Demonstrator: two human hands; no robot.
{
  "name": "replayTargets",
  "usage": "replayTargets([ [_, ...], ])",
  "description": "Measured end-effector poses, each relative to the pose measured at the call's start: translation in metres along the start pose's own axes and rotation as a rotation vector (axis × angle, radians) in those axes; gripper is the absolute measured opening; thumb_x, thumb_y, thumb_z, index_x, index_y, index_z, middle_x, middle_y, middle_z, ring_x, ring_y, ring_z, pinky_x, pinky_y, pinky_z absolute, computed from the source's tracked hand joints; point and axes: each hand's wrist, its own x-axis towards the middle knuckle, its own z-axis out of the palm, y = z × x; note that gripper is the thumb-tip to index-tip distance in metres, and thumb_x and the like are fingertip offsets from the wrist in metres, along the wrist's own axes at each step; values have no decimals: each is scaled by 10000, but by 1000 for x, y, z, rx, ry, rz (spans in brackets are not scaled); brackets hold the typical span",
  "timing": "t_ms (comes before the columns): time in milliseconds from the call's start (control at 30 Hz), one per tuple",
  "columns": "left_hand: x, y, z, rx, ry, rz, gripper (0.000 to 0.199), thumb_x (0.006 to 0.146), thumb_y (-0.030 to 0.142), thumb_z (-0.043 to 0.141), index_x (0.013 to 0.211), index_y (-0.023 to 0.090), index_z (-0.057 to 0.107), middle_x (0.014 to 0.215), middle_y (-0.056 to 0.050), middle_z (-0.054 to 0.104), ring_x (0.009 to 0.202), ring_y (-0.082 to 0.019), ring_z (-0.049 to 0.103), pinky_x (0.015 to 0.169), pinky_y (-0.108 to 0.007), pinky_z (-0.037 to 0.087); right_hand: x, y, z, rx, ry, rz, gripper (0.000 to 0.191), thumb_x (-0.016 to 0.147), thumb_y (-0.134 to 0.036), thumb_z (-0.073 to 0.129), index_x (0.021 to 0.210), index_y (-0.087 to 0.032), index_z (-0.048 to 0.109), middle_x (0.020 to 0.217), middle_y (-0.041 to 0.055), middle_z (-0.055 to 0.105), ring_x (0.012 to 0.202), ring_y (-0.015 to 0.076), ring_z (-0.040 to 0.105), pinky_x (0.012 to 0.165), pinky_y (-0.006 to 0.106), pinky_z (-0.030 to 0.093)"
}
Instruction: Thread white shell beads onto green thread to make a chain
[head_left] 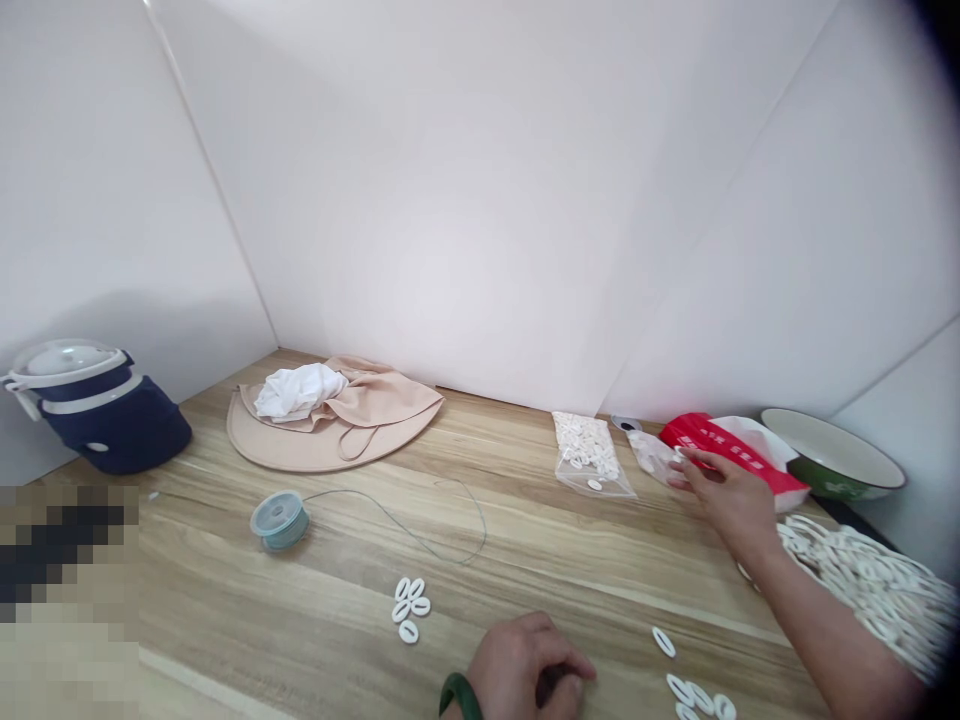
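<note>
A clear zip bag [586, 455] w/ white oval beads inside lies near the back of the wood tabletop [480, 590]. The person's R hand [724, 497] is just right of this bag. Its grip is rather wide, fingers stretched out, and the fingertips [681, 468] touch a crumpled clear plastic [651, 455], which lies against a red-and-white packet [731, 450]. The L hand [532, 665] is well below the bag, at the front of the tabletop, w/ a green bangle [459, 695] on the wrist. Its grip is narrow, fingers curled in; I see something dark btw them, but cannot tell if it is held object or only shadow.

Loose white beads [409, 608] sit in a small group below and left of the bag, near the L hand. More white beads [694, 695] lie below and right of the bag. A big heap of strung beads [862, 590] is far right of the bag, under the R forearm. Left of the bag are a spool of pale blue thread [280, 520], a beige cloth [330, 440] w/ a white cloth [298, 390] on it, and a navy container [105, 420]. A green enamel basin [832, 455] stands right of the bag, behind the packet.
</note>
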Motion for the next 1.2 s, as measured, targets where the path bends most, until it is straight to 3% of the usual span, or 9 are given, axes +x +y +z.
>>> replayTargets([
  [167, -2, -6, 7, -59, 58, 36, 291, 650, 51, 541, 830, 120, 758, 733, -94, 656, 661, -176, 634, 575, -223, 483, -22, -16, -2, 164, -63, 89, 327, 817, -419, 546, 1008, -157, 580, 820, 28, 641, 659, 158, 637, 667, 319, 536],
  [300, -3, -8, 13, -346, 210, -58, 256, 782, 148, 468, 863, 113, 708, 810, -75, 591, 494, -100, 583, 398, -181, 438, -68, -40, 6, 248, -393, 45, 352, 716, -477, 611, 866, -159, 628, 650, 17, 638, 544, 162, 611, 554, 294, 534],
  [400, -2, -7, 7, -492, 374, -41, 268, 833, 161, 423, 985, 147, 645, 921, -67, 552, 512, -78, 570, 430, -196, 479, -118, -64, 17, 222, -622, -34, 251, 755, -407, 598, 829, -172, 648, 546, -22, 588, 438, 126, 550, 449, 245, 469],
  [467, -1, -7, -1, -469, 454, -19, 284, 829, 134, 437, 1045, 184, 613, 1002, -67, 541, 601, -91, 587, 508, -215, 513, -147, -79, 24, 206, -719, -129, 164, 768, -340, 587, 793, -191, 651, 602, -12, 605, 489, 128, 556, 446, 226, 446],
  [600, 1, -11, -11, -318, 517, -33, 355, 788, 69, 456, 1074, 207, 614, 1101, -73, 508, 761, -116, 589, 653, -243, 530, -178, -96, 31, 186, -813, -319, 127, 791, -222, 545, 778, -222, 671, 835, 26, 636, 750, 157, 603, 711, 266, 477],
  [733, -1, -12, -11, -203, 467, -28, 449, 732, 3, 444, 1095, 201, 621, 1111, -68, 518, 768, -110, 581, 708, -248, 516, -181, -96, 26, 89, -825, -457, 270, 833, -171, 463, 1010, -250, 651, 992, 56, 631, 874, 181, 608, 797, 306, 478],
  [833, -2, -11, -10, -124, 400, 1, 485, 714, 4, 470, 1122, 222, 617, 1098, -46, 552, 757, -110, 578, 712, -241, 503, -182, -91, 22, 33, -767, -494, 367, 831, -148, 452, 1162, -249, 573, 1004, 58, 642, 835, 177, 619, 753, 299, 505],
  [1067, -2, -10, -9, 66, 309, -9, 421, 747, 104, 533, 1135, 247, 615, 915, -14, 607, 728, -132, 566, 692, -245, 480, -191, -84, 11, -50, -637, -506, 333, 847, -166, 452, 1154, -233, 561, 983, 43, 671, 678, 141, 628, 644, 264, 536],
  [1200, -3, -10, -8, 97, 328, -10, 286, 766, 118, 514, 976, 213, 681, 895, -29, 595, 726, -138, 558, 677, -253, 464, -179, -68, -15, -147, -478, -510, 283, 877, -272, 444, 1097, -200, 607, 1041, 100, 655, 882, 216, 634, 784, 389, 528],
])
